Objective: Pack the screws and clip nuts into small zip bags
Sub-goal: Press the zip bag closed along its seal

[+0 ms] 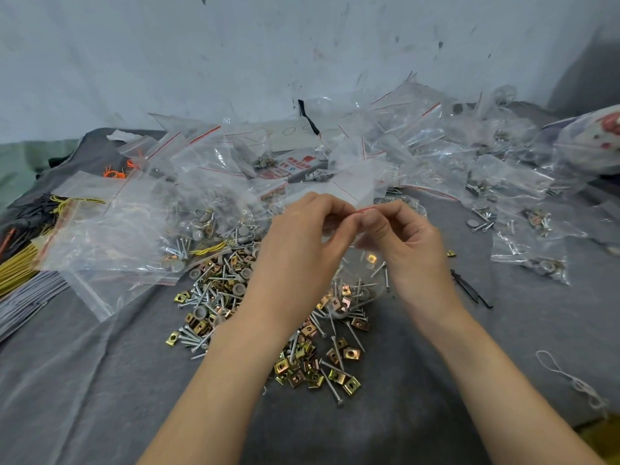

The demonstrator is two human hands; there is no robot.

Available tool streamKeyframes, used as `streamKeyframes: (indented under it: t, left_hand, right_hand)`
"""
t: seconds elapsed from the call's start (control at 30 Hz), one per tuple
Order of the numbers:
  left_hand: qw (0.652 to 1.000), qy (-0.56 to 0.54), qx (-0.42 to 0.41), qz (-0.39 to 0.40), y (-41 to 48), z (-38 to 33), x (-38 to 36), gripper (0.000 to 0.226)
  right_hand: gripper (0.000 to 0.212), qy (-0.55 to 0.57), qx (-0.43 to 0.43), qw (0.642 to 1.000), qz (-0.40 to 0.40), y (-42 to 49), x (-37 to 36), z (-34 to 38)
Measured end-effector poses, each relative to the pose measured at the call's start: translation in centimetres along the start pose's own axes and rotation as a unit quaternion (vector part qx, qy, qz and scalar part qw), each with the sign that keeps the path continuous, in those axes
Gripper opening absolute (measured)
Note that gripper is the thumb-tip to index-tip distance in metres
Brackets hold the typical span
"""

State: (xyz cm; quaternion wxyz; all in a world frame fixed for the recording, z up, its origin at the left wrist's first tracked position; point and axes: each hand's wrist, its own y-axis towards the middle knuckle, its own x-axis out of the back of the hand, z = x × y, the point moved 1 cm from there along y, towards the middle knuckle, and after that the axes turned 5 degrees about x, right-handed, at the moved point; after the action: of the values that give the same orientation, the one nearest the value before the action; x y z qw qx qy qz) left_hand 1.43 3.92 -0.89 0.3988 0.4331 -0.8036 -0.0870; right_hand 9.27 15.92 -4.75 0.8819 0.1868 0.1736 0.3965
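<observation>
Both hands are holding one small zip bag (365, 273) up in front of the person, just above the heap of hardware. The left hand (302, 236) and the right hand (402, 239) are meeting at the bag's top edge. Their fingers (330, 209) are curling in and pinching the red zip line between thumb and fingertips, so both are grasping the bag. The bag is hanging down from that pinch, and a few screws, brass-coloured clip nuts and a grey cap are showing through its clear plastic. I cannot tell whether the seal is fully pressed together.

Under the hands, loose screws (332, 380) and clip nuts (295, 370) are lying mixed in a wide pile on the grey cloth of the surface (84, 380), with round grey caps (199, 312) scattered among them.

Clear bags (385, 135) with red zip lines are heaping up at the back against the pale wall (235, 45). Larger bags (110, 236) are lying to the left, and small filled bags (536, 250) are resting to the right. At the far left edge, bundles of yellow wire (16, 273) and grey cable (27, 303) are lying side by side. A white string loop (570, 380) is lying well apart at the right.
</observation>
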Motion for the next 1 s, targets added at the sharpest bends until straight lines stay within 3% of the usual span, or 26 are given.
streamKeyframes:
  t: [0.2, 0.37, 0.67, 1.0]
  left_hand:
    - [1.0, 0.024, -0.001, 0.011, -0.2, -0.6, -0.5, 0.013]
    - [1.0, 0.017, -0.003, 0.011, -0.1, -1.5, -0.4, 0.015]
    - [0.999, 0.026, -0.033, 0.017, -1.3, -3.0, -0.2, 0.013]
    - [0.998, 0.04, -0.047, 0.022, -2.1, -3.2, 0.1, 0.019]
  right_hand:
    - [0.02, 0.015, -0.001, 1.0, -0.023, -0.2, -0.3, -0.1]
    - [0.009, 0.026, 0.025, 0.997, -0.062, 0.1, -0.3, 0.3]
    - [0.012, 0.021, 0.059, 0.977, -0.202, 1.5, 1.5, 0.8]
    - [0.018, -0.008, 0.061, 0.972, -0.228, 1.7, 2.0, 0.6]
